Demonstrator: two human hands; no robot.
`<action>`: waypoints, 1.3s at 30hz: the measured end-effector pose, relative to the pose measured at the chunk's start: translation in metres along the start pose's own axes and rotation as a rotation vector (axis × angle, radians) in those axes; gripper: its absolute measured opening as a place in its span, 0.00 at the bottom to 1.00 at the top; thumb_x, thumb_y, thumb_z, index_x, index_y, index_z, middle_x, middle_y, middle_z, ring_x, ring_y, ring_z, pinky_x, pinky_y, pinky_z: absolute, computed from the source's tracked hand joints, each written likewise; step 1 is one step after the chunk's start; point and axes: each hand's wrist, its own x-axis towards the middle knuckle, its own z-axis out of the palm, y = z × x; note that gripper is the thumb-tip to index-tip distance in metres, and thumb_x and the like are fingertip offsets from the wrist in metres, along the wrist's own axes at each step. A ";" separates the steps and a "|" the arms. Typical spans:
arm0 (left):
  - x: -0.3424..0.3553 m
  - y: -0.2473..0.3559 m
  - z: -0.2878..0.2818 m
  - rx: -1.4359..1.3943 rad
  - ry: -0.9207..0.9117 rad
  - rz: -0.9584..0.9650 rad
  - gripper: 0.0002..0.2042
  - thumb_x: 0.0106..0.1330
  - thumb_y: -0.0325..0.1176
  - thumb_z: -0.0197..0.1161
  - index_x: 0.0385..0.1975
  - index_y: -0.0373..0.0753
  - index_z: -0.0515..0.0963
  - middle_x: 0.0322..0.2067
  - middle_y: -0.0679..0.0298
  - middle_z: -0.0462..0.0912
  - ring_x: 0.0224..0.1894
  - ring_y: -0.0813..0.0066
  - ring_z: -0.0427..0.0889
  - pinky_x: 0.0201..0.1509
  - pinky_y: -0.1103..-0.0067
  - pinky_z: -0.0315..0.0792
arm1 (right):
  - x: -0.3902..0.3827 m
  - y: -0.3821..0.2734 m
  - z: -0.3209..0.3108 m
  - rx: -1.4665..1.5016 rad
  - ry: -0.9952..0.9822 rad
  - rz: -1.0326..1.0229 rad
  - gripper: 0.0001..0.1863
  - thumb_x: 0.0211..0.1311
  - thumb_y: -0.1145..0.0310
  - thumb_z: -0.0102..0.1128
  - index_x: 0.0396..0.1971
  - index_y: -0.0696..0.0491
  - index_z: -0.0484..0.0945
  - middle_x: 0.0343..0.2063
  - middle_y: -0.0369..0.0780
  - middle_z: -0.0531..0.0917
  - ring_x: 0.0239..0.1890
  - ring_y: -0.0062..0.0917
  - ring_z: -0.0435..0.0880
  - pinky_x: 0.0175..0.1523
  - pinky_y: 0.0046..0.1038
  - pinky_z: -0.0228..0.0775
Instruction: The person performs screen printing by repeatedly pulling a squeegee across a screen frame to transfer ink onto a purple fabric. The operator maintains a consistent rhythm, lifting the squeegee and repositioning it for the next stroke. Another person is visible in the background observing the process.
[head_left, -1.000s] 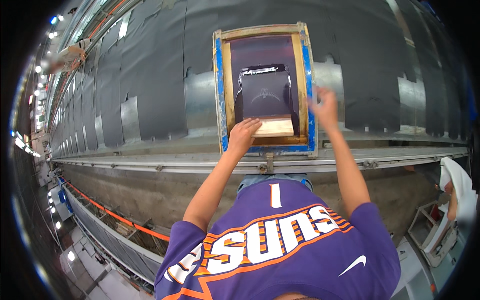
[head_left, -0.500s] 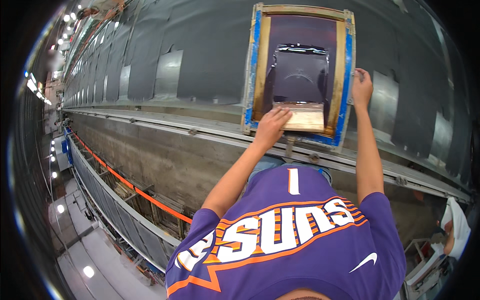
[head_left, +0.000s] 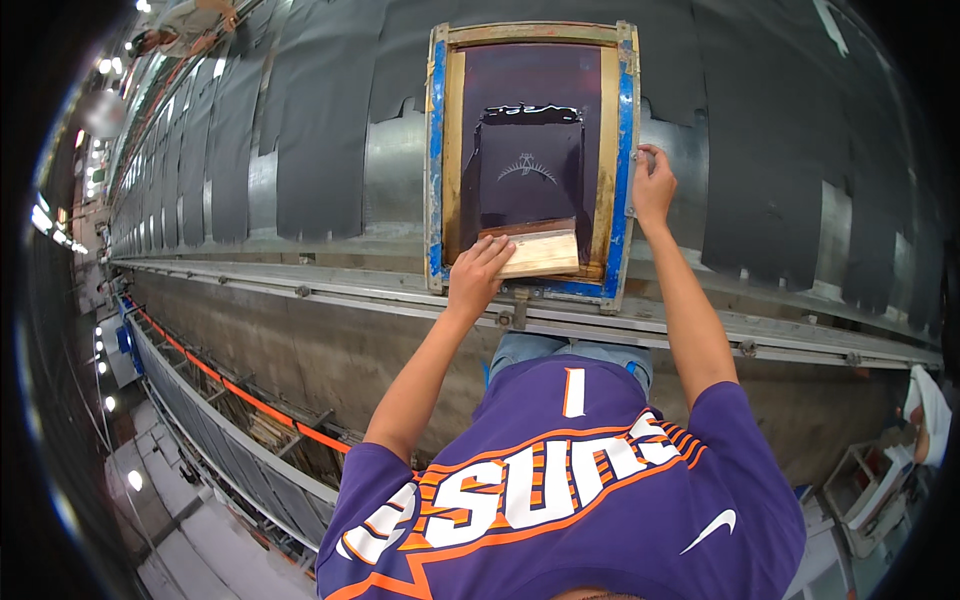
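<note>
A screen-printing frame (head_left: pixel 622 165) with blue tape along its sides lies on the long table in front of me. Dark glossy ink covers its mesh (head_left: pixel 530 75), with a pale curved design in the middle. My left hand (head_left: pixel 476 277) is closed over the left end of a squeegee (head_left: pixel 543 256) with a light wooden handle. The squeegee sits at the frame's near end, its lower edge in the ink. At the frame's right side, my right hand (head_left: pixel 654 188) has its fingers curled on the outer edge; the exact contact is partly hidden.
Dark fabric panels (head_left: pixel 325 150) lie in a row along the table, with bare metal (head_left: pixel 395 160) between them. A metal rail (head_left: pixel 400 301) runs along the near edge. Across the aisle stands another long table with an orange strip (head_left: pixel 250 402). Part of another person (head_left: pixel 205 25) shows far left.
The frame, squeegee and both hands now sit farther left in the picture. The pale design on the mesh shows more plainly. Both hands keep their holds.
</note>
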 end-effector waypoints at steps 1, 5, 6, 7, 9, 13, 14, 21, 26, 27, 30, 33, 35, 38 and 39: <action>-0.004 -0.007 -0.002 0.004 0.001 0.008 0.31 0.50 0.24 0.71 0.59 0.47 0.79 0.61 0.67 0.80 0.63 0.62 0.77 0.60 0.67 0.73 | 0.002 0.001 0.005 0.009 0.009 -0.016 0.10 0.71 0.63 0.58 0.42 0.53 0.83 0.17 0.37 0.75 0.21 0.21 0.71 0.30 0.31 0.64; -0.022 -0.015 -0.011 0.015 -0.071 0.084 0.29 0.51 0.24 0.69 0.59 0.48 0.80 0.60 0.67 0.81 0.63 0.61 0.78 0.62 0.66 0.73 | 0.001 0.002 0.003 -0.091 -0.027 0.046 0.10 0.72 0.64 0.57 0.43 0.52 0.83 0.21 0.44 0.80 0.25 0.35 0.80 0.36 0.37 0.70; -0.029 -0.017 -0.011 0.004 -0.079 0.113 0.29 0.52 0.24 0.69 0.58 0.48 0.80 0.60 0.67 0.81 0.62 0.60 0.78 0.63 0.65 0.73 | 0.001 -0.002 0.004 -0.139 -0.047 0.084 0.10 0.72 0.64 0.57 0.44 0.52 0.83 0.22 0.47 0.83 0.27 0.41 0.84 0.39 0.40 0.72; -0.033 -0.019 -0.010 -0.007 -0.087 0.142 0.28 0.53 0.24 0.68 0.58 0.49 0.80 0.60 0.67 0.81 0.62 0.60 0.78 0.64 0.65 0.73 | 0.000 0.000 0.004 -0.146 -0.056 0.091 0.10 0.72 0.64 0.57 0.44 0.52 0.83 0.25 0.48 0.83 0.28 0.41 0.84 0.40 0.41 0.72; -0.024 -0.023 -0.004 0.009 -0.051 0.170 0.31 0.49 0.22 0.68 0.58 0.48 0.80 0.60 0.67 0.82 0.63 0.61 0.78 0.64 0.65 0.73 | 0.004 0.010 0.004 -0.153 -0.073 0.098 0.11 0.72 0.64 0.57 0.45 0.51 0.83 0.29 0.49 0.85 0.32 0.42 0.84 0.42 0.41 0.73; 0.041 -0.046 0.008 0.048 0.016 0.171 0.31 0.50 0.21 0.70 0.59 0.49 0.80 0.60 0.67 0.81 0.64 0.62 0.77 0.64 0.66 0.73 | 0.011 0.019 -0.008 -0.394 -0.115 -0.186 0.17 0.69 0.56 0.61 0.50 0.49 0.84 0.45 0.47 0.84 0.48 0.41 0.82 0.51 0.41 0.72; 0.066 -0.054 0.006 0.050 0.002 0.145 0.31 0.50 0.21 0.70 0.59 0.50 0.80 0.61 0.67 0.81 0.64 0.62 0.77 0.64 0.67 0.73 | 0.012 -0.006 -0.016 -0.594 -0.162 -0.267 0.19 0.67 0.54 0.62 0.51 0.49 0.84 0.49 0.45 0.83 0.51 0.41 0.80 0.54 0.41 0.71; 0.205 -0.078 -0.036 -0.109 -0.073 0.125 0.23 0.52 0.22 0.69 0.51 0.45 0.84 0.54 0.64 0.85 0.56 0.61 0.83 0.57 0.70 0.79 | 0.005 -0.093 0.031 -0.641 -0.562 -0.573 0.26 0.51 0.60 0.74 0.52 0.51 0.82 0.51 0.39 0.82 0.55 0.36 0.78 0.58 0.40 0.68; 0.139 -0.073 -0.013 -0.112 -0.133 0.091 0.26 0.50 0.21 0.70 0.52 0.47 0.85 0.54 0.63 0.85 0.56 0.60 0.83 0.57 0.68 0.78 | -0.060 -0.060 0.031 -0.504 -0.521 -0.543 0.26 0.45 0.78 0.70 0.50 0.53 0.82 0.48 0.38 0.82 0.49 0.35 0.78 0.53 0.38 0.70; 0.115 -0.066 -0.012 -0.095 -0.150 0.106 0.26 0.49 0.21 0.70 0.52 0.48 0.84 0.55 0.64 0.85 0.57 0.60 0.83 0.57 0.67 0.78 | -0.086 -0.058 0.020 -0.495 -0.537 -0.508 0.26 0.44 0.78 0.70 0.49 0.54 0.82 0.47 0.38 0.82 0.49 0.35 0.78 0.53 0.38 0.70; 0.078 -0.057 -0.016 -0.072 -0.174 0.107 0.27 0.49 0.20 0.69 0.53 0.50 0.84 0.55 0.66 0.84 0.58 0.61 0.83 0.58 0.67 0.78 | -0.117 -0.064 0.005 -0.465 -0.556 -0.480 0.26 0.43 0.79 0.70 0.48 0.54 0.82 0.47 0.38 0.81 0.49 0.34 0.78 0.52 0.37 0.71; 0.107 -0.066 -0.024 -0.093 -0.120 0.109 0.28 0.50 0.19 0.68 0.54 0.50 0.83 0.56 0.67 0.84 0.58 0.61 0.82 0.59 0.67 0.78 | -0.093 -0.073 0.006 -0.442 -0.556 -0.486 0.26 0.44 0.80 0.70 0.49 0.53 0.82 0.49 0.40 0.82 0.49 0.38 0.78 0.55 0.38 0.70; 0.150 -0.077 -0.031 -0.098 -0.065 0.110 0.28 0.50 0.17 0.66 0.54 0.50 0.83 0.55 0.66 0.84 0.57 0.61 0.83 0.59 0.68 0.78 | -0.047 -0.078 0.027 -0.434 -0.449 -0.579 0.24 0.45 0.78 0.70 0.47 0.54 0.83 0.48 0.40 0.83 0.49 0.37 0.78 0.54 0.38 0.71; 0.213 -0.082 -0.036 -0.146 -0.105 0.015 0.23 0.52 0.19 0.65 0.49 0.48 0.86 0.50 0.63 0.87 0.49 0.59 0.86 0.54 0.68 0.80 | 0.009 -0.073 0.053 -0.381 -0.405 -0.591 0.21 0.46 0.78 0.69 0.46 0.55 0.83 0.46 0.41 0.84 0.49 0.38 0.79 0.55 0.40 0.71; 0.217 -0.082 -0.035 -0.135 -0.116 0.024 0.22 0.53 0.20 0.65 0.48 0.48 0.86 0.49 0.62 0.87 0.48 0.58 0.86 0.54 0.67 0.80 | 0.016 -0.071 0.056 -0.364 -0.411 -0.578 0.21 0.47 0.78 0.68 0.45 0.55 0.83 0.46 0.41 0.84 0.49 0.39 0.79 0.56 0.41 0.71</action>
